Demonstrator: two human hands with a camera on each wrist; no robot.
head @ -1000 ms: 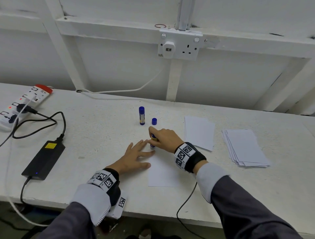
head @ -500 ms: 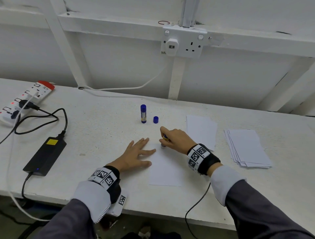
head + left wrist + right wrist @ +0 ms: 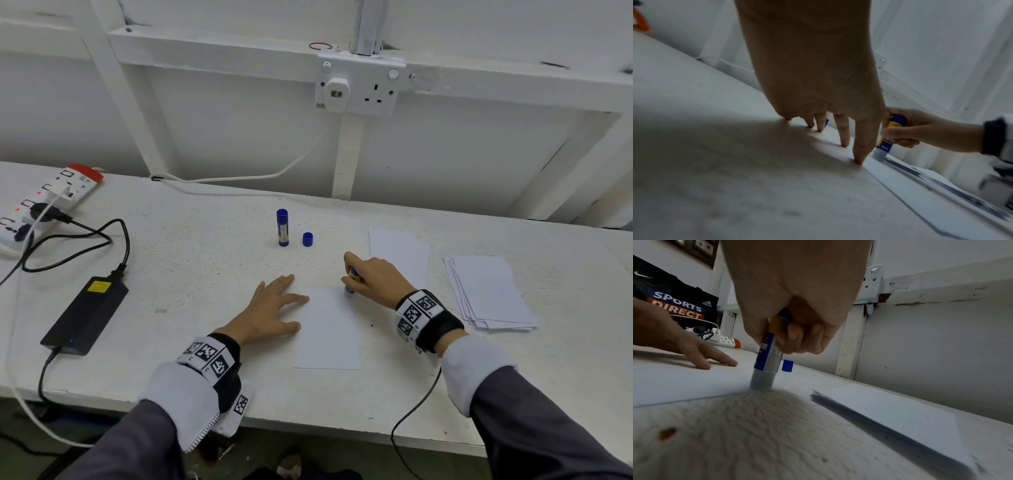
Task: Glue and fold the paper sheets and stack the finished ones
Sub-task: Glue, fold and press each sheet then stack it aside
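A white paper sheet (image 3: pixel 329 329) lies flat near the table's front edge. My left hand (image 3: pixel 274 308) rests flat with spread fingers (image 3: pixel 859 152) on the sheet's left edge. My right hand (image 3: pixel 373 277) grips an uncapped blue glue stick (image 3: pixel 351 282) (image 3: pixel 767 356) upright, its tip down on the sheet's far right corner. The loose blue cap (image 3: pixel 308 239) stands just behind, beside a second, capped glue stick (image 3: pixel 282 228). A folded sheet (image 3: pixel 399 255) lies behind my right hand. A stack of paper sheets (image 3: pixel 489 294) sits at the right.
A black power adapter (image 3: pixel 85 313) with its cable lies at the left, and a white power strip (image 3: pixel 44 202) sits at the far left. A wall socket (image 3: pixel 358 85) hangs above the table. A thin black cable (image 3: pixel 414 407) drops over the front edge.
My right hand has drawn the glue stick rightwards along the sheet's far edge, from near my left fingers to the right corner. The left hand has stayed in place.
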